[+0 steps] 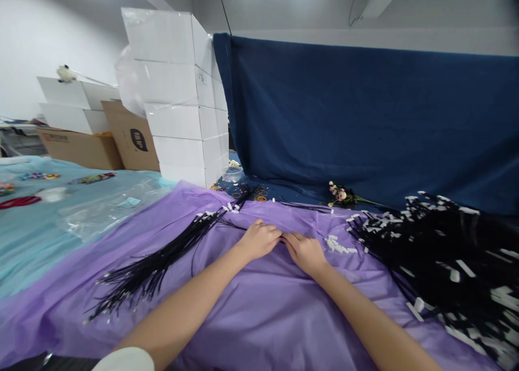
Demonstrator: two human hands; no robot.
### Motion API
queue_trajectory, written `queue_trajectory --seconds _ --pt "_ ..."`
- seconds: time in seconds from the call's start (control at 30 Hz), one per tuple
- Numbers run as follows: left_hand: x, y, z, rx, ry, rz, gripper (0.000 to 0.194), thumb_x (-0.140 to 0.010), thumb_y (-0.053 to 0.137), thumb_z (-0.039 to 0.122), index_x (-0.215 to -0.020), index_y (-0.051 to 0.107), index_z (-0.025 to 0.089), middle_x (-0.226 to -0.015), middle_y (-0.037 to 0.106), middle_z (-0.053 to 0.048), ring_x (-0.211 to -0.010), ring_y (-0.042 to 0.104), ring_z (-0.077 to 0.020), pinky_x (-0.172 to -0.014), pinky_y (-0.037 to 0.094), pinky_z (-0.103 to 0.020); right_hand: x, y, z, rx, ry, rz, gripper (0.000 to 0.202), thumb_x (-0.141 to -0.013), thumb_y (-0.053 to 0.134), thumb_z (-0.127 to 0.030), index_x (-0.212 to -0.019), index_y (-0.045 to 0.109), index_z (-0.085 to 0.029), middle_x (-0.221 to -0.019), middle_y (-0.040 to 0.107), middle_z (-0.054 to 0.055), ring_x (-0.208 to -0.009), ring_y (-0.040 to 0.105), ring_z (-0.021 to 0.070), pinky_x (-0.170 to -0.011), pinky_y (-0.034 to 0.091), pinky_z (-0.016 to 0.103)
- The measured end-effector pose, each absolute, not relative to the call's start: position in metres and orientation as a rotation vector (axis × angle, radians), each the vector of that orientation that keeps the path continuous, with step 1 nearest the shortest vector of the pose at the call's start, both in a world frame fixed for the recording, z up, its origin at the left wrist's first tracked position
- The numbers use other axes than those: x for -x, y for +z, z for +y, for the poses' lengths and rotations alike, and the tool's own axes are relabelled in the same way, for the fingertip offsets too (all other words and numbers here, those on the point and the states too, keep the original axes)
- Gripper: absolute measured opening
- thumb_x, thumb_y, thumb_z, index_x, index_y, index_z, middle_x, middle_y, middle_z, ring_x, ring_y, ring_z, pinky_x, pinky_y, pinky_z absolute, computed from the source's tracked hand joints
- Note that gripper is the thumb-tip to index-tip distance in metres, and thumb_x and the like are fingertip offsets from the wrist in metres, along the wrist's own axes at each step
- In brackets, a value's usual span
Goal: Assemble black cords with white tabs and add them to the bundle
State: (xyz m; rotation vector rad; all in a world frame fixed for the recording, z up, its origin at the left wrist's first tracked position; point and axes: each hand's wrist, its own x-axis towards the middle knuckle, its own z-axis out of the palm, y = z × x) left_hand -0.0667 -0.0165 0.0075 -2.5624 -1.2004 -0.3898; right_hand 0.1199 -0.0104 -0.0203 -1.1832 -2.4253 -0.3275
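Pinching a thin, flexible black cord (281,239) between the fingertips of the bare left hand (261,238) and the bare right hand (304,251), nearly meeting above a crinkled purple cloth (263,317). Showing only a short dark bit of cord in the narrow gap between the two sets of fingertips; hiding the rest under curled fingers. Holding the left fingers bent and pressed together on the cord, and the right fingers likewise closed on it from the opposite side. Cannot make out the cord's full length or either end.

Seeing, past the left knuckles, a fine black strand (233,224) running off toward a long bundle of slim black cords (174,254), fanned out at the near end and white-tagged at the far end. Cannot tell whether to count that strand as part of the pinched cord. Finding, just right of the right hand, a small cluster of loose white rectangular tags (338,245); farther right, a large tangled pile of black cords with white tags (441,246). Noting, well beyond the fingers, a small bouquet of pink and cream flowers (343,193) before a hanging dark blue fabric curtain (348,111).
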Motion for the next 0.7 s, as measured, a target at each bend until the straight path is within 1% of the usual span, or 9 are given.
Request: queue_trajectory --seconds 0.13,0.3,0.37,0.47,0.53,0.63,0.7 --pt "0.066 0.011 -0.020 2.527 -0.480 -1.230 0.025 -0.090 0.039 0.028 -0.093 0.063 0.020 -0.084 0.065 -0.005 -0.081 0.058 -0.0170 -0.082 0.036 -0.035 -0.117 -0.022 -0.009 1.237 -0.287 -2.387 0.029 -0.095 0.035 -0.030 -0.107 0.061 -0.025 -0.085 0.070 0.003 -0.071 0.066 0.0146 -0.055 0.037 0.020" --pt "0.066 0.012 -0.023 2.435 -0.735 -1.143 0.027 -0.090 0.040 0.027 -0.106 0.062 0.021 -0.100 0.064 -0.007 -0.096 0.053 -0.0192 -0.090 0.034 -0.038 -0.115 -0.029 -0.005 1.276 -0.171 -2.257 0.026 -0.094 0.038 -0.028 -0.108 0.059 -0.025 -0.088 0.070 0.003 -0.071 0.066 0.0147 -0.055 0.037 0.020" --pt "0.065 0.011 -0.023 2.402 -0.852 -1.051 0.027 -0.088 0.042 0.024 -0.106 0.062 0.020 -0.103 0.063 -0.008 -0.098 0.052 -0.0196 -0.091 0.035 -0.039 -0.116 -0.031 -0.002 1.274 -0.086 -2.183 0.025 -0.093 0.039 -0.028 -0.107 0.060 -0.024 -0.088 0.070 0.003 -0.074 0.066 0.0161 -0.057 0.039 0.021" --pt "0.061 0.010 -0.025 2.437 -0.980 -0.916 0.023 -0.087 0.044 0.020 -0.096 0.065 0.018 -0.095 0.064 -0.008 -0.091 0.053 -0.0179 -0.084 0.040 -0.034 -0.117 -0.034 0.001 1.248 0.087 -2.040 0.023 -0.092 0.042 -0.028 -0.104 0.060 -0.023 -0.085 0.070 0.003 -0.075 0.066 0.0180 -0.061 0.042 0.022" --pt "0.057 0.009 -0.028 2.506 -1.016 -0.891 0.022 -0.087 0.043 0.020 -0.089 0.065 0.017 -0.086 0.064 -0.007 -0.082 0.054 -0.0160 -0.077 0.043 -0.029 -0.118 -0.034 0.002 1.201 0.202 -1.943 0.022 -0.091 0.042 -0.029 -0.102 0.060 -0.022 -0.082 0.069 0.003 -0.071 0.065 0.0179 -0.061 0.043 0.023" --pt "0.053 0.006 -0.030 2.578 -1.004 -0.999 0.026 -0.089 0.041 0.024 -0.080 0.065 0.018 -0.074 0.061 -0.005 -0.073 0.056 -0.0144 -0.070 0.044 -0.026 -0.117 -0.032 0.003 1.098 0.327 -1.818 0.024 -0.091 0.041 -0.032 -0.099 0.060 -0.021 -0.079 0.068 0.003 -0.063 0.063 0.0170 -0.059 0.045 0.025" --pt "0.053 0.004 -0.030 2.598 -0.993 -1.138 0.029 -0.089 0.041 0.030 -0.076 0.064 0.018 -0.072 0.061 -0.005 -0.072 0.057 -0.0147 -0.068 0.044 -0.026 -0.117 -0.030 0.002 1.036 0.360 -1.762 0.023 -0.091 0.042 -0.033 -0.098 0.060 -0.020 -0.080 0.067 0.004 -0.062 0.062 0.0169 -0.059 0.046 0.026"
